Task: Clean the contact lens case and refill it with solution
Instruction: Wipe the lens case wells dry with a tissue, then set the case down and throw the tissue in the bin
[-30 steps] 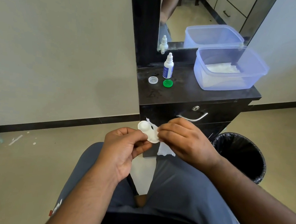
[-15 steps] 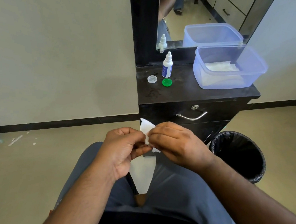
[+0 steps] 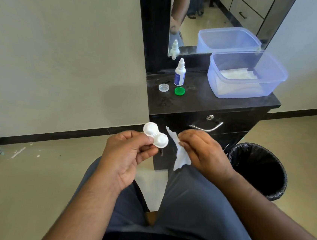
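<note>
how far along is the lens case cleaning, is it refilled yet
Not refilled yet. Done: both caps are off, the clear cap and green cap lying on the dark cabinet top. In hand: the left hand holds the open lens case, the right hand pinches a tissue beside it. Left: the solution bottle stands untouched, so filling and recapping remain.

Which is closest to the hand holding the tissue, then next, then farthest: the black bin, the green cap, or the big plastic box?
Measured from the right hand in the head view:
1. Black bin: on the floor, right beside the hand.
2. Green cap: up on the dark cabinet top, next to the dropper bottle.
3. Big plastic box: at the cabinet's back right, by the mirror.
</note>
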A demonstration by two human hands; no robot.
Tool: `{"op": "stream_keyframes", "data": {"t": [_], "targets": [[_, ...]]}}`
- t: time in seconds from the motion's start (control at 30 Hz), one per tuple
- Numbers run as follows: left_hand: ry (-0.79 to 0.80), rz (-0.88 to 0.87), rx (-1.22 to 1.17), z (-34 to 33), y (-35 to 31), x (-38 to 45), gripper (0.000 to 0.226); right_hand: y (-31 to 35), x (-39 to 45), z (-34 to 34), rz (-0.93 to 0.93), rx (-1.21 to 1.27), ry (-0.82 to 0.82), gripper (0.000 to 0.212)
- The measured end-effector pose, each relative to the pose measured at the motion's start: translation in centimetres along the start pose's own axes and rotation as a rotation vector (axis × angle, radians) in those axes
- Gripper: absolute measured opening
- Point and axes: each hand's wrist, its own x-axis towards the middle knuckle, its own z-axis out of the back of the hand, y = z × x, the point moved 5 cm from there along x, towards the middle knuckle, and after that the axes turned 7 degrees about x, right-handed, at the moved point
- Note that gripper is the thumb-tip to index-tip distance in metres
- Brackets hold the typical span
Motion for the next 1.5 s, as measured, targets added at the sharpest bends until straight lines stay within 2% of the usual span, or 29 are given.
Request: {"op": "stream_keyframes", "data": {"t": [0.07, 0.17, 0.3, 0.37, 0.43, 0.57, 0.67, 0.77, 0.9, 1.0, 1.27, 1.37, 1.5], "targets": [[0.026, -0.061, 0.017, -0.2, -0.7, 0.4, 0.016, -0.6, 0.0, 0.0, -0.107, 0.054, -0.039, 0.026], [0.053, -0.169, 0.087, -0.9, -1.7, 1.1, 0.013, -1.1, 0.4, 0.2, -0.208, 0.128, -0.126, 0.014], [0.024, -0.479, 0.382, -1.8, -3.4, 2.4, 0.003, -2.2, 1.1, 0.6, -0.357, 0.277, -0.248, 0.007], [0.018, -0.697, 0.55, -2.6, -4.4, 3.0, 0.005, -2.9, 1.3, 0.9, -0.443, 0.35, -0.298, 0.009], [0.062, -1.011, 0.767, -3.6, -5.7, 3.5, 0.005, -3.7, 1.6, 1.6, -0.496, 0.4, -0.345, 0.011], [0.381, -1.608, 1.297, -5.9, -6.9, 5.7, 0.01, -5.2, 2.3, 3.5, -0.524, 0.4, -0.423, 0.012], [0.555, -1.887, 1.514, -6.8, -8.1, 8.2, 0.013, -6.3, 2.8, 4.6, -0.539, 0.384, -0.462, 0.01], [0.691, -1.988, 1.576, -7.6, -9.8, 10.3, 0.018, -7.5, 3.1, 5.0, -0.575, 0.413, -0.494, 0.011], [0.904, -1.995, 1.609, -9.1, -11.0, 12.0, 0.022, -8.7, 3.9, 4.3, -0.601, 0.476, -0.511, 0.013], [0.995, -2.002, 1.628, -9.5, -11.1, 13.1, 0.025, -9.5, 4.5, 3.7, -0.598, 0.496, -0.511, 0.016], [1.066, -2.147, 1.604, -9.5, -11.8, 14.7, 0.021, -10.5, 5.4, 3.3, -0.58, 0.589, -0.509, 0.014], [1.046, -2.162, 1.605, -9.7, -11.9, 14.9, 0.022, -10.3, 5.8, 3.3, -0.567, 0.631, -0.516, 0.007], [0.997, -2.127, 1.635, -9.6, -12.1, 14.9, 0.024, -10.3, 6.0, 3.3, -0.58, 0.644, -0.516, 0.01]]}}
